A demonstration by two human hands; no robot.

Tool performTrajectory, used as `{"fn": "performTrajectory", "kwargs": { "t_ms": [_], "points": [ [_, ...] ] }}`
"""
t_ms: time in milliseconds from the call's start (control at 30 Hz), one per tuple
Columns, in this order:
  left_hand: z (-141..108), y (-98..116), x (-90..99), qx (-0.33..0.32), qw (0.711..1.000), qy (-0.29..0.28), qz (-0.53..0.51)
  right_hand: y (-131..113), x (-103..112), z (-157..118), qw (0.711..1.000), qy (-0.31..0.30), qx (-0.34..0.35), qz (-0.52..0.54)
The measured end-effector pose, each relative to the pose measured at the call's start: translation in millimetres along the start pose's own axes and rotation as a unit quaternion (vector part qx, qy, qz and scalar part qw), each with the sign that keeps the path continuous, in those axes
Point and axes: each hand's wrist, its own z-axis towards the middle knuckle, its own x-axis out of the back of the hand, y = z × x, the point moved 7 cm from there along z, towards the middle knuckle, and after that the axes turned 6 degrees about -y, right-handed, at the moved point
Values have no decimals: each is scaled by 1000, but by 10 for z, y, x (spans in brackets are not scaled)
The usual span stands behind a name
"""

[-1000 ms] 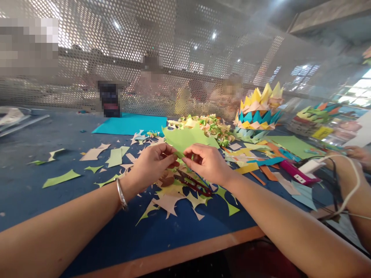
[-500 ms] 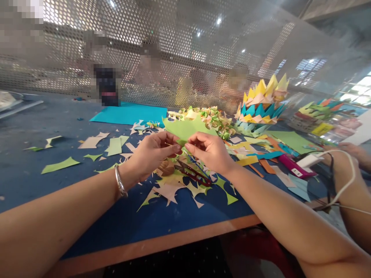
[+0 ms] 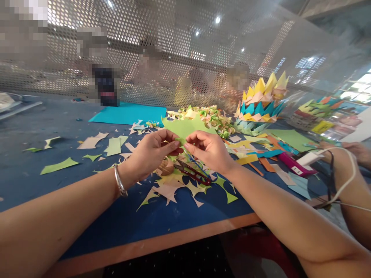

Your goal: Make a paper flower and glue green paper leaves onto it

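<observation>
Head view, clock directions taken about the two hands, twelve lying away from the wearer. At the left edge, toward ten o'clock, a pale object is cut off by the frame and cannot be identified. Green scraps, one a curved strip, lie at nine o'clock on the blue table. At ten o'clock a dark shape is obscured by pixelation, beside a turquoise sheet.

The left hand, a silver bracelet at its wrist, has its fingers clamped on a small green paper piece, held centrally between the hands; its shape is largely hidden by fingertips. Behind it, at twelve, stands a larger green sheet, partly covered; whether the two connect cannot be told. Dark red snips lie at five o'clock among scraps, partly obscured. The right hand has its fingers together on the same piece.

At one o'clock lies a heap of folded papers; at two stands a tiered paper form. A magenta power strip lies at three, near another person's arm, cropped by the right edge.
</observation>
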Motion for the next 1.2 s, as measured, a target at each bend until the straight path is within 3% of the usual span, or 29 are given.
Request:
{"fn": "performTrajectory", "kwargs": {
  "t_ms": [500,900,1200],
  "points": [
    [-3,-41,11,35,992,23,-119,-3,21,13,999,26,23,-13],
    [1,-54,31,36,987,48,-152,-66,18,2,997,33,40,-48],
    [16,-24,52,28,992,49,-117,-97,22,-16,996,32,47,-67]
  ]
}}
